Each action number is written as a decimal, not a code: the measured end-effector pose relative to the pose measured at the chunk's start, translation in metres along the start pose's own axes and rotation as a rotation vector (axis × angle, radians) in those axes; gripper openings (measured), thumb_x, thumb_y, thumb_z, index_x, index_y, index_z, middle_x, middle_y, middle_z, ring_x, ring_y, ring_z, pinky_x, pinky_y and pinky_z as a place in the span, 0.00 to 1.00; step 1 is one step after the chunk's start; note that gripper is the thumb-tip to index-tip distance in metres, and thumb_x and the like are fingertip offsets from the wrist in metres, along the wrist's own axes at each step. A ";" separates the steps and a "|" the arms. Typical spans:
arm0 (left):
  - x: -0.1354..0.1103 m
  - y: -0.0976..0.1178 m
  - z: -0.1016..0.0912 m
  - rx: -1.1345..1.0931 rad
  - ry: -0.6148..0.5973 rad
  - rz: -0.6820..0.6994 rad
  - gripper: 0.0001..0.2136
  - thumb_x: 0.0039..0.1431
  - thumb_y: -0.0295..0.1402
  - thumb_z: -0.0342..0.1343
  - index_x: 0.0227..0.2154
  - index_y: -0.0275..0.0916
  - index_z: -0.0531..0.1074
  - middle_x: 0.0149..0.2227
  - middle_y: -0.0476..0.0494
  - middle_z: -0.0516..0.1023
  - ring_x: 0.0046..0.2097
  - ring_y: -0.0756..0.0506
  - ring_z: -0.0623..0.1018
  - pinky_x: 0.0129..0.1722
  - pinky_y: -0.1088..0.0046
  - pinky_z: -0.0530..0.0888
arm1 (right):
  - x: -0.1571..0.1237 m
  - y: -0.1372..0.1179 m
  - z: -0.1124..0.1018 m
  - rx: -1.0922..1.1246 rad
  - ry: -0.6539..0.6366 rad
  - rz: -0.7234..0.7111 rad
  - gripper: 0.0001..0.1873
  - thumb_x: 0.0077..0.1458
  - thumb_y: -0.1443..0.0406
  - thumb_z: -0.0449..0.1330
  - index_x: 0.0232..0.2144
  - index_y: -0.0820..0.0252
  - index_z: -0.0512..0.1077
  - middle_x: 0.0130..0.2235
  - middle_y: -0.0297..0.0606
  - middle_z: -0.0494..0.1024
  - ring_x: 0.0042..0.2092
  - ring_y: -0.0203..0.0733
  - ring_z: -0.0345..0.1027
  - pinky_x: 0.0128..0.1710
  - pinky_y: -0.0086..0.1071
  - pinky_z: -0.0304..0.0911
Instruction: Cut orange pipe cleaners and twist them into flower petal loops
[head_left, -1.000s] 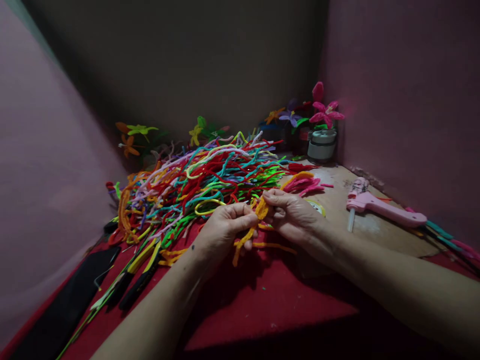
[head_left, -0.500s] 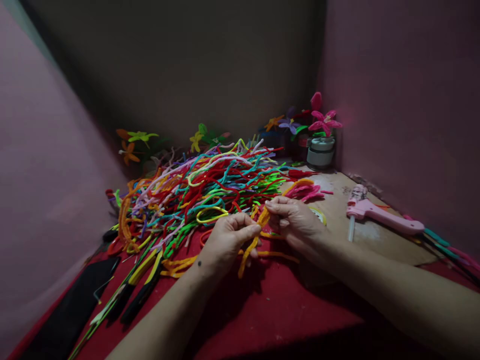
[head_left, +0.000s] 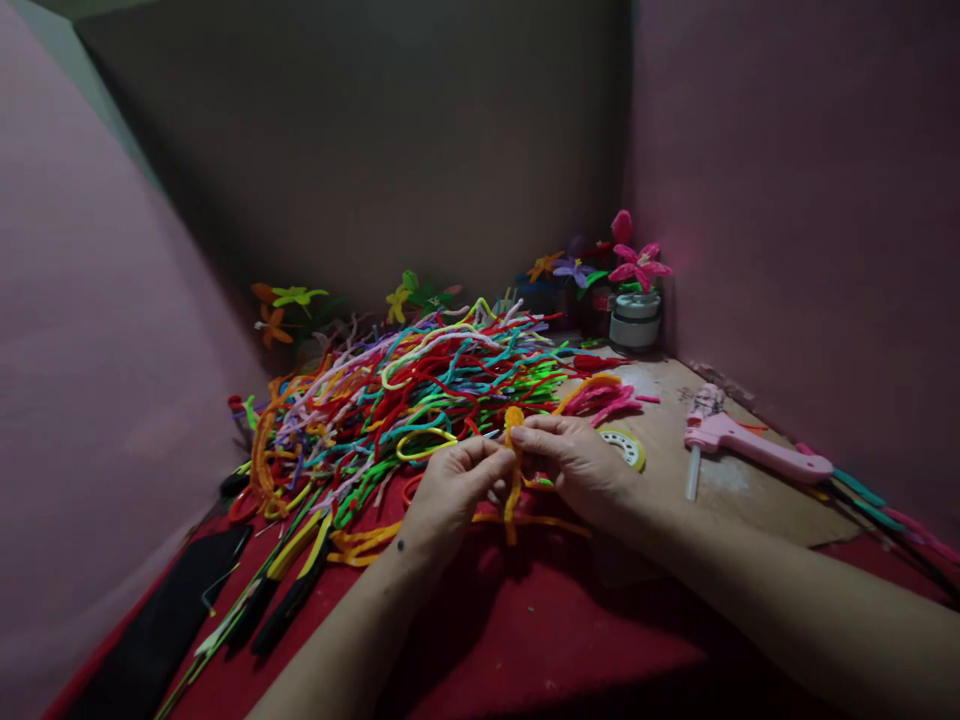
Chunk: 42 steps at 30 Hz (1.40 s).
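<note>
Jutting above and below left fingers (head_left: 489, 467) and right fingers (head_left: 538, 440) pinching it, fuzzy orange strip (head_left: 514, 488), thick-topped.

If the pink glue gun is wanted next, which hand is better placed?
Probably the right hand: the pink glue gun lies out on that side, while the left hand is farther off. Both hold the orange strand.

left hand (head_left: 454, 482): bare | left wrist (head_left: 411, 528): carries one small, round, dark mark (head_left: 401, 545) | right hand (head_left: 576, 455): bare | both forearms (head_left: 352, 625): bare, tapering toward the wrists
</note>
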<state>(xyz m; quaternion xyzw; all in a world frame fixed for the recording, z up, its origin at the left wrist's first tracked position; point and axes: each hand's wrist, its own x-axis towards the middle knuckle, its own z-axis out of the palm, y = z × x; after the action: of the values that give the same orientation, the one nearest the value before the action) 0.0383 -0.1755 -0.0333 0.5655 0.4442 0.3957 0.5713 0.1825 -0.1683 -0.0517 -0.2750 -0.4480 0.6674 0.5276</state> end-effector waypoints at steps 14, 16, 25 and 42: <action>-0.004 0.009 -0.001 -0.124 0.080 0.049 0.06 0.43 0.32 0.60 0.21 0.33 0.72 0.19 0.51 0.70 0.21 0.55 0.67 0.23 0.80 0.64 | -0.013 -0.001 0.008 -0.241 -0.031 0.123 0.10 0.43 0.61 0.61 0.18 0.64 0.70 0.16 0.28 0.62 0.19 0.28 0.48 0.20 0.27 0.42; -0.003 0.008 -0.004 -0.154 0.045 0.051 0.07 0.43 0.32 0.61 0.25 0.34 0.73 0.21 0.51 0.71 0.21 0.55 0.67 0.23 0.80 0.64 | -0.011 0.000 0.007 -0.180 -0.066 0.121 0.10 0.42 0.62 0.61 0.18 0.64 0.70 0.16 0.29 0.63 0.19 0.27 0.48 0.20 0.27 0.41; -0.006 0.013 -0.011 -0.051 -0.060 0.055 0.05 0.46 0.31 0.58 0.23 0.34 0.70 0.18 0.51 0.70 0.19 0.55 0.67 0.20 0.80 0.63 | -0.010 0.001 0.005 -0.025 -0.189 0.197 0.07 0.41 0.66 0.61 0.18 0.65 0.71 0.17 0.31 0.65 0.19 0.28 0.50 0.21 0.27 0.44; -0.008 0.019 -0.006 0.463 0.174 0.123 0.06 0.46 0.30 0.54 0.19 0.35 0.69 0.16 0.51 0.68 0.19 0.55 0.64 0.19 0.80 0.60 | -0.009 0.019 -0.002 -0.316 -0.123 0.181 0.12 0.43 0.62 0.60 0.17 0.65 0.71 0.18 0.35 0.68 0.20 0.30 0.55 0.21 0.28 0.48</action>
<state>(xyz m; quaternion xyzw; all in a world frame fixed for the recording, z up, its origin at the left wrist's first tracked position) 0.0313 -0.1803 -0.0137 0.6710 0.5351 0.3649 0.3609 0.1784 -0.1772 -0.0703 -0.3523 -0.5519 0.6490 0.3874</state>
